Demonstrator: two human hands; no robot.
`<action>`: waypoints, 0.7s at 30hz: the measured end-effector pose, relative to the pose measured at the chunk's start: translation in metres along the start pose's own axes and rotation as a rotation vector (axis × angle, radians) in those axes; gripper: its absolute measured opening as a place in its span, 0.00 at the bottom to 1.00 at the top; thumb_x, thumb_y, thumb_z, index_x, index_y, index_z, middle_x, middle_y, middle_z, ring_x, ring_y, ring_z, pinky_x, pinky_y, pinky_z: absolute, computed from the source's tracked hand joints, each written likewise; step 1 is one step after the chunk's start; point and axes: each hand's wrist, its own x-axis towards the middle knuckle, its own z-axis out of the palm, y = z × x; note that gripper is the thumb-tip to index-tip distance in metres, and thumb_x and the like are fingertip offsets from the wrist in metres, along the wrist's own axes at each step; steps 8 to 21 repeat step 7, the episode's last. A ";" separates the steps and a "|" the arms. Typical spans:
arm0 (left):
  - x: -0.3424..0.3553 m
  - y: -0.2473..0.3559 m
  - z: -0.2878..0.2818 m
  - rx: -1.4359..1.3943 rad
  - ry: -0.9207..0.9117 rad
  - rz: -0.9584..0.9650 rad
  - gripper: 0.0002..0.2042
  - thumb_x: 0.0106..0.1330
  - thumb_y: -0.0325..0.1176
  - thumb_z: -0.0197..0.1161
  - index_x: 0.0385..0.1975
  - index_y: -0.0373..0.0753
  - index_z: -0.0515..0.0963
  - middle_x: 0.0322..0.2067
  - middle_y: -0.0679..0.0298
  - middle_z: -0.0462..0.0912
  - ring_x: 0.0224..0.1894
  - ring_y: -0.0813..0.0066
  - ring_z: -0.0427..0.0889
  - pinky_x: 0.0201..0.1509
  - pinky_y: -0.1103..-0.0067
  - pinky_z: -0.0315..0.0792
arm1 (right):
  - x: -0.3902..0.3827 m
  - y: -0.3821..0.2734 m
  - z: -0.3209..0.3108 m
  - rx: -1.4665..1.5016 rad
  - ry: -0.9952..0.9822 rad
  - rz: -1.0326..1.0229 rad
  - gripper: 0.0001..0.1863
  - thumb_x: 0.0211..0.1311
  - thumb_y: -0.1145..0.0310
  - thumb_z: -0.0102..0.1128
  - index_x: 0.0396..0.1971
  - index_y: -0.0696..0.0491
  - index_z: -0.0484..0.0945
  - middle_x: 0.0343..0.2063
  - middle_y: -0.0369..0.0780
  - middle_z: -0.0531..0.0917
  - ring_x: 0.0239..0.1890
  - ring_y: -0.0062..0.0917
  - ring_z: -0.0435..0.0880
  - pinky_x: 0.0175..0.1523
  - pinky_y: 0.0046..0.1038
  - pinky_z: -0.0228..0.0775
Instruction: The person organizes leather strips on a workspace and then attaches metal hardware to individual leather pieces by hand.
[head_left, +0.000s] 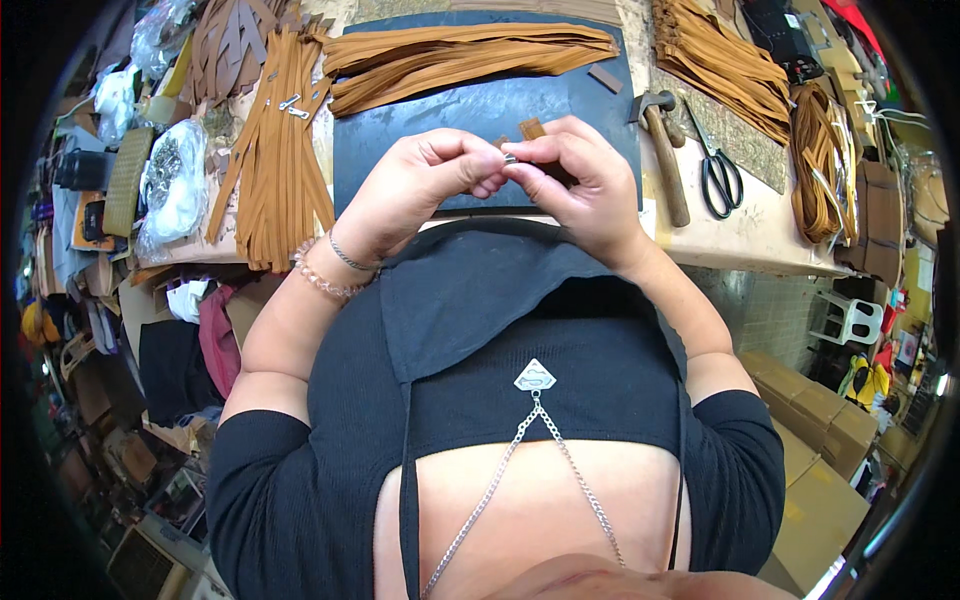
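Note:
Above the near part of a dark blue cutting mat (385,115), my two hands meet at their fingertips. Between them is a small silvery metal piece (510,158), which looks like a zipper slider. My left hand (440,175) pinches it from one side. A brown zipper tape (532,129) runs through my right hand (590,185), its end sticking up above the fingers. My right thumb and forefinger also close at the metal piece. Fingers hide most of the slider and how the tape sits in it.
Brown zipper tapes (440,58) lie across the mat's far side. More tapes (285,160) hang over the table edge at left, with metal sliders (293,107) on them. A hammer (665,165) and black-handled scissors (720,182) lie right, near bundled tapes (725,65).

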 end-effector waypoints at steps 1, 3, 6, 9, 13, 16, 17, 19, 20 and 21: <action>-0.001 0.003 0.000 -0.001 -0.001 -0.002 0.09 0.69 0.35 0.64 0.36 0.35 0.82 0.31 0.68 0.81 0.35 0.84 0.76 0.44 0.85 0.72 | 0.000 0.000 0.000 -0.001 0.001 0.002 0.10 0.54 0.80 0.67 0.38 0.57 0.85 0.30 0.41 0.81 0.33 0.28 0.80 0.39 0.24 0.73; -0.004 0.009 -0.003 0.121 0.009 -0.024 0.10 0.69 0.35 0.65 0.39 0.34 0.83 0.32 0.67 0.83 0.35 0.84 0.78 0.44 0.85 0.74 | 0.001 0.000 -0.002 0.041 -0.071 0.065 0.10 0.55 0.81 0.65 0.37 0.57 0.85 0.31 0.40 0.81 0.33 0.27 0.81 0.40 0.23 0.74; -0.009 0.018 -0.010 0.187 0.058 0.066 0.09 0.69 0.33 0.64 0.41 0.34 0.82 0.33 0.66 0.84 0.35 0.82 0.79 0.44 0.83 0.75 | -0.001 0.001 -0.002 0.261 -0.055 0.160 0.11 0.57 0.82 0.63 0.39 0.56 0.84 0.32 0.39 0.83 0.34 0.27 0.82 0.42 0.23 0.75; -0.011 0.021 -0.014 0.233 0.073 0.117 0.09 0.69 0.32 0.63 0.43 0.35 0.82 0.34 0.65 0.84 0.36 0.80 0.80 0.45 0.82 0.75 | -0.002 0.001 -0.002 0.263 -0.057 0.161 0.11 0.57 0.82 0.63 0.39 0.56 0.84 0.32 0.39 0.83 0.34 0.27 0.82 0.42 0.23 0.75; -0.011 0.021 -0.014 0.233 0.073 0.117 0.09 0.69 0.32 0.63 0.43 0.35 0.82 0.34 0.65 0.84 0.36 0.80 0.80 0.45 0.82 0.75 | -0.002 0.001 -0.002 0.263 -0.057 0.161 0.11 0.57 0.82 0.63 0.39 0.56 0.84 0.32 0.39 0.83 0.34 0.27 0.82 0.42 0.23 0.75; -0.011 0.021 -0.014 0.233 0.073 0.117 0.09 0.69 0.32 0.63 0.43 0.35 0.82 0.34 0.65 0.84 0.36 0.80 0.80 0.45 0.82 0.75 | -0.002 0.001 -0.002 0.263 -0.057 0.161 0.11 0.57 0.82 0.63 0.39 0.56 0.84 0.32 0.39 0.83 0.34 0.27 0.82 0.42 0.23 0.75; -0.011 0.021 -0.014 0.233 0.073 0.117 0.09 0.69 0.32 0.63 0.43 0.35 0.82 0.34 0.65 0.84 0.36 0.80 0.80 0.45 0.82 0.75 | -0.002 0.001 -0.002 0.263 -0.057 0.161 0.11 0.57 0.82 0.63 0.39 0.56 0.84 0.32 0.39 0.83 0.34 0.27 0.82 0.42 0.23 0.75; -0.011 0.021 -0.014 0.233 0.073 0.117 0.09 0.69 0.32 0.63 0.43 0.35 0.82 0.34 0.65 0.84 0.36 0.80 0.80 0.45 0.82 0.75 | -0.002 0.001 -0.002 0.263 -0.057 0.161 0.11 0.57 0.82 0.63 0.39 0.56 0.84 0.32 0.39 0.83 0.34 0.27 0.82 0.42 0.23 0.75; -0.011 0.021 -0.014 0.233 0.073 0.117 0.09 0.69 0.32 0.63 0.43 0.35 0.82 0.34 0.65 0.84 0.36 0.80 0.80 0.45 0.82 0.75 | -0.002 0.001 -0.002 0.263 -0.057 0.161 0.11 0.57 0.82 0.63 0.39 0.56 0.84 0.32 0.39 0.83 0.34 0.27 0.82 0.42 0.23 0.75; -0.011 0.021 -0.014 0.233 0.073 0.117 0.09 0.69 0.32 0.63 0.43 0.35 0.82 0.34 0.65 0.84 0.36 0.80 0.80 0.45 0.82 0.75 | -0.002 0.001 -0.002 0.263 -0.057 0.161 0.11 0.57 0.82 0.63 0.39 0.56 0.84 0.32 0.39 0.83 0.34 0.27 0.82 0.42 0.23 0.75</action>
